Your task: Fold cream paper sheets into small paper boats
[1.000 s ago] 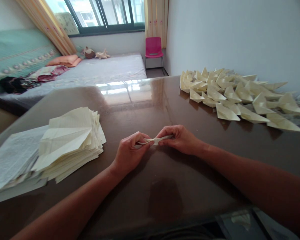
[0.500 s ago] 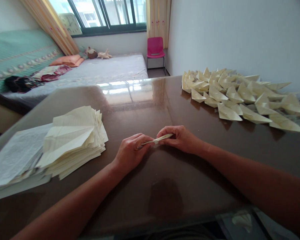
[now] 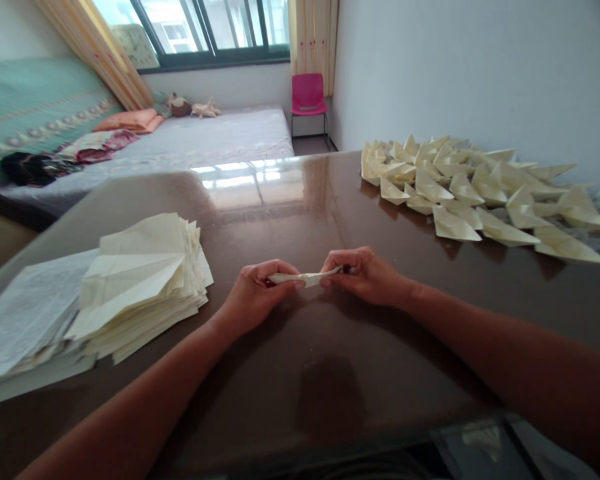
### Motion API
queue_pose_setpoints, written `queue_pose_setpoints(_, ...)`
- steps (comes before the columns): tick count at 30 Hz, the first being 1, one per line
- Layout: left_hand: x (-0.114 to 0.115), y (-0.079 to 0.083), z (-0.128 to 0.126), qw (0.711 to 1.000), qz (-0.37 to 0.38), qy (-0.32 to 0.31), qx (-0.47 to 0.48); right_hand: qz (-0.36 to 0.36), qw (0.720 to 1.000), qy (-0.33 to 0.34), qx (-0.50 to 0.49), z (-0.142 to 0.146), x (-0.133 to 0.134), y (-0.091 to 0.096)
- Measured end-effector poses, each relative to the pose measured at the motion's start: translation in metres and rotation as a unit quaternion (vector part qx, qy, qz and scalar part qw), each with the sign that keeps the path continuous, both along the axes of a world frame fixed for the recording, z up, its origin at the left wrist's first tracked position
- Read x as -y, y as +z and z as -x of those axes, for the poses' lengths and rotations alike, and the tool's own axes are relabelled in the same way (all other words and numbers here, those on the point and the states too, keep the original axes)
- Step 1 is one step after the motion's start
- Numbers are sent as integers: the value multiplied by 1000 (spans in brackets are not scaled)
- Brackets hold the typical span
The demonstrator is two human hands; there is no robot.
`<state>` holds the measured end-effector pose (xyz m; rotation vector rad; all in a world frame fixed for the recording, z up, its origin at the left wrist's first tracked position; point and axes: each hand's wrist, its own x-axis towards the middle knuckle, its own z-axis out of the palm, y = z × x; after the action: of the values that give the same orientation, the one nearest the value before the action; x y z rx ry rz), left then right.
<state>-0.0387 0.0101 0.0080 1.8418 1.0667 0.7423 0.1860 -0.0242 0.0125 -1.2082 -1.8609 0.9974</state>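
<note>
A narrow folded piece of cream paper [image 3: 305, 277] stretches between my two hands just above the brown table [image 3: 300, 373]. My left hand [image 3: 257, 297] pinches its left end with fingers closed. My right hand [image 3: 365, 275] pinches its right end, fingers also closed. Both hands sit near the middle of the table.
A stack of cream paper sheets [image 3: 145, 283] lies at the left, beside printed pages [image 3: 25, 320]. Several folded paper boats [image 3: 475, 190] cover the table's far right by the wall. Beyond the table are a bed [image 3: 190, 143] and a pink chair [image 3: 307, 97].
The folded paper has been pulled out a little longer and flatter between the hands. Both hands have shifted slightly apart and up.
</note>
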Motion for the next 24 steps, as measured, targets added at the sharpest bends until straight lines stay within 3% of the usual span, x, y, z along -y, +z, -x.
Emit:
queue_pose_setpoints(3, 0, -1, 2, 999, 20, -39, -1, 27, 999, 17, -7, -2, -1, -3)
queue_pose_setpoints(11, 5, -2, 0, 996, -31, -73, -47, 25, 998, 46, 40, -1, 1, -1)
queue_pose_setpoints(18, 0, -4, 10, 963, -196, -100, -156, -36, 987, -16, 156, -8, -2, -3)
queue_pose_setpoints(21, -3, -1, 17, 956, -201, -123, -174, -55, 986, -6, 159, -12, -4, -1)
queue_pose_setpoints(24, -6, -1, 19, 958, -189, -131, -170, -21, 992, -29, 122, -15, -6, 3)
